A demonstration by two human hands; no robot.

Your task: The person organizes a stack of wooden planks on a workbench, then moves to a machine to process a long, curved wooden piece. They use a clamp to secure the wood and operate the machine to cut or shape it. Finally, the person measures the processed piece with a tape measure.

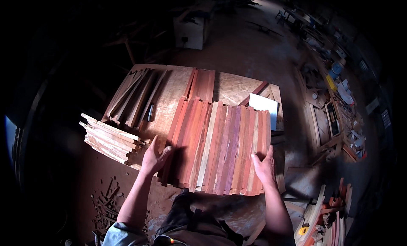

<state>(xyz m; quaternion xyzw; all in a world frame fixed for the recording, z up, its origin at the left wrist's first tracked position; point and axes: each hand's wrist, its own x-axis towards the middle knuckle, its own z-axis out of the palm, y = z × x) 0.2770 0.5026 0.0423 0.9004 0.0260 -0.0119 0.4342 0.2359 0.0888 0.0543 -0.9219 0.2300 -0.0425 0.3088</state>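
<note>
A row of wooden strips (220, 148) lies side by side in front of me, in reds, oranges, a pale cream and a purple tone, their near ends uneven. My left hand (155, 159) is open by the left edge of the row, thumb spread from the fingers; I cannot tell whether it touches the wood. At the opposite edge, my right hand (264, 165) lies with its thumb over the top face and its fingers stretched along the outermost strip. Behind the row, a few more red strips (202, 84) lie on the worktable (169, 100).
Pale strips (111, 140) are stacked at the table's left corner, with dark strips (140, 95) behind them and a marker (151, 112) beside those. A white sheet (263, 104) lies at the back right. Offcuts (108, 203) litter the floor; more lumber (335, 220) stands at lower right.
</note>
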